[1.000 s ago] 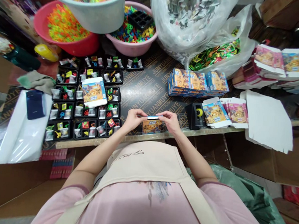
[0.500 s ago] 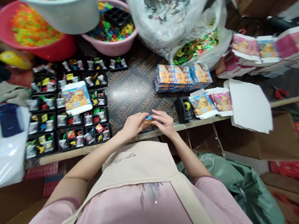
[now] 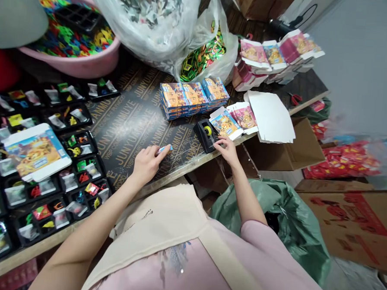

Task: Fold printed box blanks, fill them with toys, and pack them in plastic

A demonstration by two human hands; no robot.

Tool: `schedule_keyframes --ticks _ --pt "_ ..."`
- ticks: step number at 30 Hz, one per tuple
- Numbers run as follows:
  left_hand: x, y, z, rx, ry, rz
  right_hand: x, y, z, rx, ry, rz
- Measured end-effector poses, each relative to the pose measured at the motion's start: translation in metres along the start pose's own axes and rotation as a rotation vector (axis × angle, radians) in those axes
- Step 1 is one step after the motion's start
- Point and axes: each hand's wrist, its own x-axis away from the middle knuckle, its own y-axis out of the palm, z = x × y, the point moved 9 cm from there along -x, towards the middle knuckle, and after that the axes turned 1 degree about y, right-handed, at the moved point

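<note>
My left hand (image 3: 146,163) is closed around a small blue box (image 3: 165,149) on the dark table, covering most of it. At the front edge of the tape dispenser (image 3: 205,136), my right hand (image 3: 226,149) has thumb and forefinger close together; whether tape is between them is too small to tell. The dispenser is black with a yellow roll. Behind it stand stacked blue boxes (image 3: 193,96). Flat blue cartons (image 3: 226,123) and pink cartons (image 3: 245,116) lie to its right.
Black trays of small toys and packets (image 3: 83,169) cover the left side, one under a blue carton (image 3: 39,152). A pink tub (image 3: 84,65) and plastic bags (image 3: 163,39) line the back. White sheets (image 3: 270,116) and red scissors (image 3: 294,99) lie right.
The view has turned to the right. My right hand has left the small box and moved right to the tape dispenser. My left hand stays on the box.
</note>
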Motion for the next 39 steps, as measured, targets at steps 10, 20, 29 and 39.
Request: schedule_keyframes --ticks 10,20,29,39 --pt "-0.002 0.0 -0.007 0.052 -0.056 -0.001 0.041 0.0 0.013 -0.31 0.218 0.239" --pt "-0.003 -0.002 -0.017 0.251 -0.084 0.05 0.056 0.008 0.032 -0.235 0.209 0.379" --pt "-0.003 -0.01 -0.013 0.388 -0.085 0.056 0.07 0.008 -0.004 -0.52 0.288 0.578" --pt "0.001 -0.01 -0.014 0.425 -0.05 0.092 0.083 0.172 -0.164 -1.131 0.465 -0.668"
